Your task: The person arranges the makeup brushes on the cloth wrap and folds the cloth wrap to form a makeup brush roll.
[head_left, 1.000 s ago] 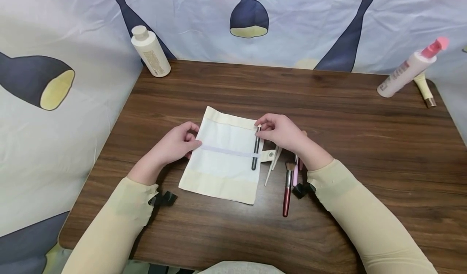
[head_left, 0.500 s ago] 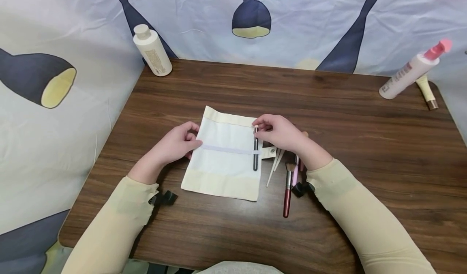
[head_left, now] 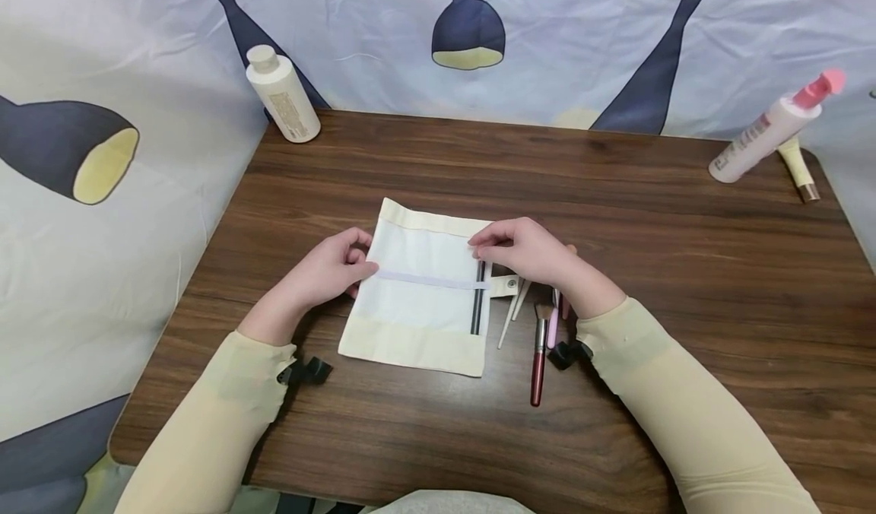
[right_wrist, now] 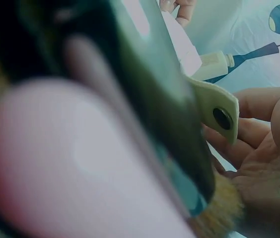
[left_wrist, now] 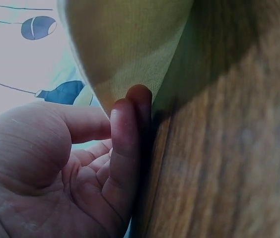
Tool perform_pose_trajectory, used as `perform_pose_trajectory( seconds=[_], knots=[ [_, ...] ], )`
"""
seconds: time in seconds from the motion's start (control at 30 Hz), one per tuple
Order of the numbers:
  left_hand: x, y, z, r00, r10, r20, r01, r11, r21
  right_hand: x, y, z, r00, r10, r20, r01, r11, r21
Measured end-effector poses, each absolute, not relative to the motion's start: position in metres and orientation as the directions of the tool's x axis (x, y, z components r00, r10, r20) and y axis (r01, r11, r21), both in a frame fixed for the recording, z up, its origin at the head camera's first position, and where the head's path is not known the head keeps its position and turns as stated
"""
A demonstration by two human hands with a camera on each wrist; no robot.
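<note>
A cream cloth brush roll (head_left: 417, 309) with a white lining and a thin elastic band lies unrolled on the table. My left hand (head_left: 335, 267) pinches its left edge between thumb and fingers; the left wrist view shows the cloth (left_wrist: 125, 49) lifted there. A slim black-handled brush (head_left: 477, 305) runs under the band at the right side, its lower end at the cream bottom strip. My right hand (head_left: 523, 252) pinches the brush's upper end, which the fingers hide. Beside it, a snap tab (head_left: 504, 286) sticks out from the roll, also seen as a tab (right_wrist: 219, 111) near the right palm.
Right of the roll lie a red-handled brush (head_left: 538, 369), a pink handle (head_left: 553, 328) and thin white sticks (head_left: 508, 324), partly under the right wrist. Farther back stand a white bottle (head_left: 280, 96), a pink-topped pump bottle (head_left: 763, 138) and a small tube (head_left: 797, 168).
The black-handled brush has slid down under the band toward the bottom strip, and the right hand has moved slightly down with it. The left hand keeps its pinch on the roll's edge.
</note>
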State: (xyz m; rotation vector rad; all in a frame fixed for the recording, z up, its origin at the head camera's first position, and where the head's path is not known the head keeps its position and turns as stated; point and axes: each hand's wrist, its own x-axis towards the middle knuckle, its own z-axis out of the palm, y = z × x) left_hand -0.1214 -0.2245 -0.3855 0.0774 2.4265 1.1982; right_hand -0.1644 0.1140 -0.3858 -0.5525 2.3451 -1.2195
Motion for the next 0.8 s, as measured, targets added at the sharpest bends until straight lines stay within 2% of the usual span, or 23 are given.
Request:
perform_pose_trajectory(
  seconds=[0.4,0.8],
  knots=[
    [-0.1224,-0.2247,-0.3863,-0.903,0.249,-0.349,-0.136,0.605,0.784,-0.1561,0.1127,-0.3787,-0.842,-0.512,-0.169,-0.193,0.579,-0.792],
    [-0.1212,-0.2248,-0.3852,-0.904,0.245,-0.351,-0.144,0.598,0.789,-0.1559,0.1131,-0.3805,-0.804,-0.567,-0.182,-0.236,0.584,-0.777]
  ],
)
